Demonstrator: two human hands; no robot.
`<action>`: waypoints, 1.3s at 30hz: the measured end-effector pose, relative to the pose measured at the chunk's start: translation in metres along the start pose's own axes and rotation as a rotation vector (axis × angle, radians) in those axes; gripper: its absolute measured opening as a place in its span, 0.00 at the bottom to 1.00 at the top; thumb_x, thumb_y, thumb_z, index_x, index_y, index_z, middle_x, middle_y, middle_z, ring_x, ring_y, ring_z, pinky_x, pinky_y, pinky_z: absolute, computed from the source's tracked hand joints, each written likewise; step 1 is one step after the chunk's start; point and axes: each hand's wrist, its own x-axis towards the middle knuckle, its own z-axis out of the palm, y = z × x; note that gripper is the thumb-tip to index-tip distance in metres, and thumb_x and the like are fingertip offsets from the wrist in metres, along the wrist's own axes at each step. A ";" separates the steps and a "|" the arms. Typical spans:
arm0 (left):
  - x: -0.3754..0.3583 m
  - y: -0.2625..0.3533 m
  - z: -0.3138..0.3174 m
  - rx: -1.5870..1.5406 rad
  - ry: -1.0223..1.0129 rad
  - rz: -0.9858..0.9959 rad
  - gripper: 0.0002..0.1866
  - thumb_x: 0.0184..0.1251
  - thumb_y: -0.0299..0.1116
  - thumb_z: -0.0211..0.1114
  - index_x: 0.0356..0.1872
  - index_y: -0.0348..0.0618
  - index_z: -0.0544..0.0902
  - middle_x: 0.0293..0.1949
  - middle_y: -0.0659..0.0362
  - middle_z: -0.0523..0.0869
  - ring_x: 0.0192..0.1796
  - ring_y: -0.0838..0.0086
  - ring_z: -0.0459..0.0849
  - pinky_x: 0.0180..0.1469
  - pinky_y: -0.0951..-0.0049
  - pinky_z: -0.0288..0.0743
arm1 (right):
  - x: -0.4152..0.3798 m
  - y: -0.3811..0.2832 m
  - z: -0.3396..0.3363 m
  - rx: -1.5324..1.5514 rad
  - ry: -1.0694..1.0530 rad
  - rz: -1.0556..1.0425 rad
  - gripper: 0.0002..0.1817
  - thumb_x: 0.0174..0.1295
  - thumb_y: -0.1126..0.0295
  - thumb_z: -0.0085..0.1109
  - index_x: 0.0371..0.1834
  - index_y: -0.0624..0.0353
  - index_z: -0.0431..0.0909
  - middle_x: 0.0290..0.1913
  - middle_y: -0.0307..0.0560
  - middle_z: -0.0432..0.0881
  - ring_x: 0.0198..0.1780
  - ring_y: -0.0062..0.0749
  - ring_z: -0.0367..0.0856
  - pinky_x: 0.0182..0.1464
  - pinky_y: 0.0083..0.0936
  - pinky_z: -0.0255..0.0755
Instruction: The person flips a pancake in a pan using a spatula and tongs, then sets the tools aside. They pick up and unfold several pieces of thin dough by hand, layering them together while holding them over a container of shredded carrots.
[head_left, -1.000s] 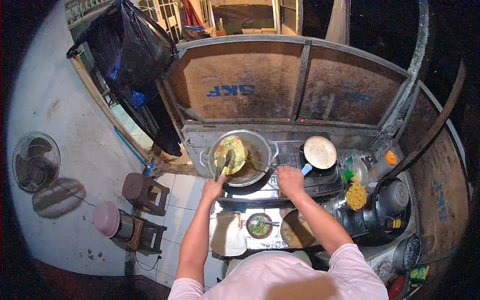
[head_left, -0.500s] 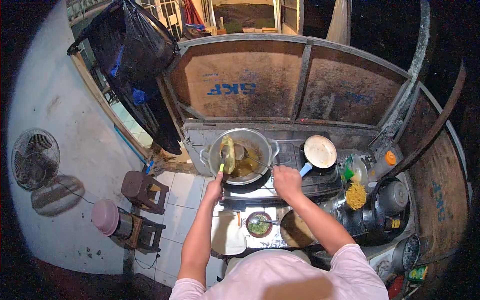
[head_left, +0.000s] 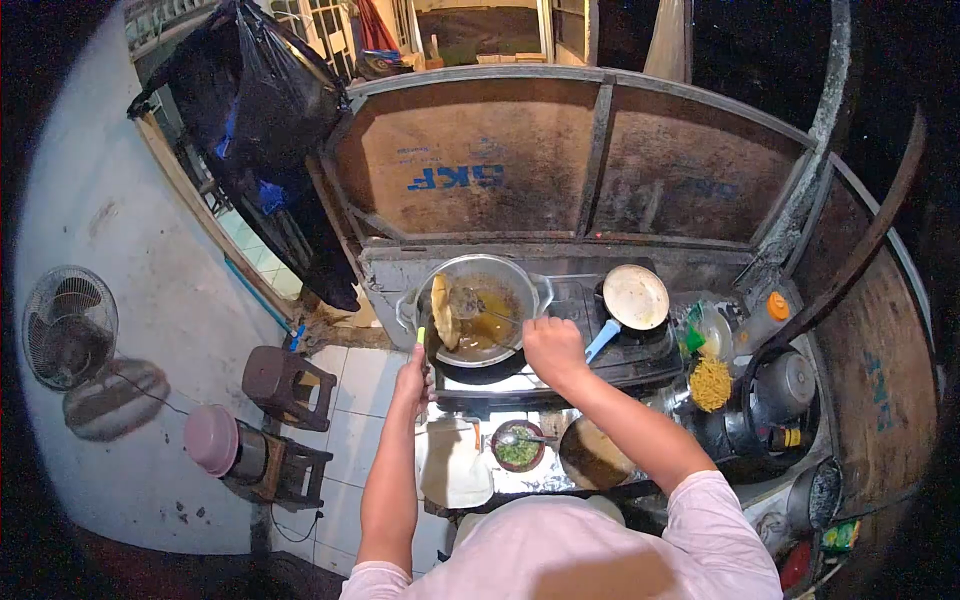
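A wide metal pot (head_left: 510,265) with two side handles sits on the stove, with brownish oil (head_left: 495,325) in it. My left hand (head_left: 411,383) is closed around a spatula handle (head_left: 421,336) with a yellow-green part, at the pot's front left. A long golden piece of food (head_left: 444,312) stands on edge against the pot's left inner side, hiding the spatula's blade. My right hand (head_left: 555,352) grips the thin handle of a ladle-like utensil, whose round head (head_left: 466,303) is beside the food, inside the pot.
Right of the pot is a small pan (head_left: 637,298) with a blue handle. In front are a bowl of green paste (head_left: 518,455) with a spoon, a white tray (head_left: 455,470) and a round brown board (head_left: 595,452). Yellow noodle-like food (head_left: 710,384) and an orange-capped bottle (head_left: 775,308) stand right.
The food has shifted left and turned more edge-on within the pot. My right hand and its utensil have moved left; my left hand has moved slightly left.
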 end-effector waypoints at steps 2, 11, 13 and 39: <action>0.003 -0.002 -0.010 -0.002 -0.034 0.005 0.30 0.66 0.66 0.53 0.25 0.47 0.68 0.14 0.67 0.62 0.12 0.77 0.59 0.14 0.74 0.56 | 0.001 -0.002 0.000 0.030 0.006 0.001 0.04 0.50 0.70 0.54 0.23 0.55 0.78 0.25 0.44 0.81 0.28 0.34 0.81 0.32 0.32 0.72; -0.005 -0.004 -0.023 -0.079 -0.069 -0.085 0.31 0.65 0.68 0.51 0.27 0.47 0.68 0.13 0.69 0.61 0.10 0.79 0.57 0.14 0.75 0.56 | 0.015 0.002 -0.005 0.057 -0.003 -0.004 0.05 0.50 0.70 0.55 0.23 0.56 0.79 0.24 0.46 0.81 0.28 0.37 0.83 0.32 0.33 0.72; -0.007 -0.004 -0.025 -0.101 -0.066 -0.087 0.31 0.66 0.69 0.50 0.28 0.46 0.68 0.13 0.69 0.61 0.10 0.79 0.58 0.14 0.75 0.55 | 0.017 0.004 -0.002 0.059 -0.005 0.001 0.05 0.50 0.70 0.55 0.22 0.56 0.79 0.24 0.46 0.81 0.28 0.37 0.83 0.32 0.33 0.73; 0.019 0.016 0.004 0.287 -0.299 -0.300 0.31 0.69 0.65 0.48 0.27 0.43 0.72 0.12 0.68 0.63 0.09 0.82 0.56 0.10 0.78 0.52 | 0.059 0.051 -0.016 -0.013 -0.445 0.173 0.07 0.51 0.69 0.58 0.25 0.51 0.87 0.30 0.48 0.87 0.35 0.40 0.88 0.32 0.35 0.79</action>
